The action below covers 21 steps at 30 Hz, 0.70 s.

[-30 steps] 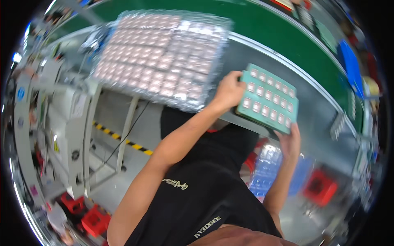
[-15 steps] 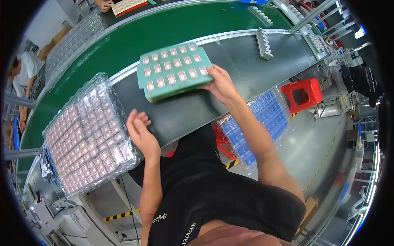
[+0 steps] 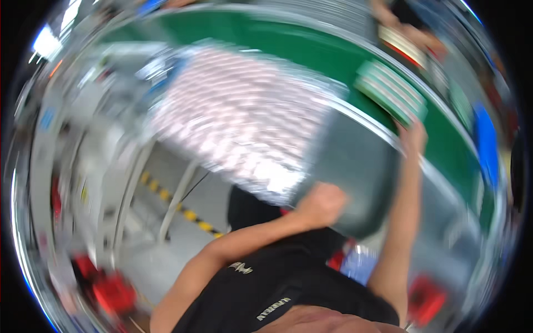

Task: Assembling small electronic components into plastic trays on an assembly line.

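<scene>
1. While blur streaks the whole view, the green tray (image 3: 391, 90) shows over the green belt (image 3: 311, 53), just inside its near rail; whether it rests on the belt or hangs above it, nobody can tell.
2. Look at the line of it: the tray's long axis runs roughly along the belt, slanting down to the right.
3. And it's the right hand (image 3: 412, 136) that is nearer, reaching over the belt's near rail, fingers at the tray's near right end; the tray lies beyond them and to the left. Whether they clasp it or merely touch, the blur won't say.
4. The left hand (image 3: 323, 205) sits well apart, on the near side of the belt, between the wrapped pink pack (image 3: 239, 119) and the grey worktop (image 3: 361, 166); nothing shows in it, and its finger spread is unreadable.
</scene>
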Tool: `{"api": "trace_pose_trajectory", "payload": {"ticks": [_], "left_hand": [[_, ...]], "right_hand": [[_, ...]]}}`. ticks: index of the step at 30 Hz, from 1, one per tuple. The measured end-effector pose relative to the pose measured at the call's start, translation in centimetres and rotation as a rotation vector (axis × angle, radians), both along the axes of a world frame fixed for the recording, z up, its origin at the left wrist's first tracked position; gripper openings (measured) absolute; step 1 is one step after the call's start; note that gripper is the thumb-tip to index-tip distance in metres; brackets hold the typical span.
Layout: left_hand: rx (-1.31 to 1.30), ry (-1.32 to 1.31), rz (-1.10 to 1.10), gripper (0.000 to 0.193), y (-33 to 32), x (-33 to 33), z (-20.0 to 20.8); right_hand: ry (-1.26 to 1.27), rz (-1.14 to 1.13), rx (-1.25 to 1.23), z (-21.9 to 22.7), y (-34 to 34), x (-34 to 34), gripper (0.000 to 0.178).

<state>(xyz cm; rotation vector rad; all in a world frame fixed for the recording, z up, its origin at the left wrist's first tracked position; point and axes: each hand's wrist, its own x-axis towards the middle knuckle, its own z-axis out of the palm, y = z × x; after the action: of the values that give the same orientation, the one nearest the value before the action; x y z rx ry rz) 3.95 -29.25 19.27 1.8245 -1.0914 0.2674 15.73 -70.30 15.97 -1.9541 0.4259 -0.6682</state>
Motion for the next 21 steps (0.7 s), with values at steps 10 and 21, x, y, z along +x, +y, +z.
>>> {"api": "trace_pose_trajectory", "payload": {"ticks": [10,21], "left_hand": [[-0.018,0.024,0.117,0.017,1.3,-1.9,-1.1],[-0.027,0.041,0.087,0.019,0.5,-1.4,-0.9]], "right_hand": [[0.082,0.355,0.519,-5.4,-5.5,8.0,0.039],[0.228,0.107,0.726,-4.7,-9.8,11.5,0.034]]}}
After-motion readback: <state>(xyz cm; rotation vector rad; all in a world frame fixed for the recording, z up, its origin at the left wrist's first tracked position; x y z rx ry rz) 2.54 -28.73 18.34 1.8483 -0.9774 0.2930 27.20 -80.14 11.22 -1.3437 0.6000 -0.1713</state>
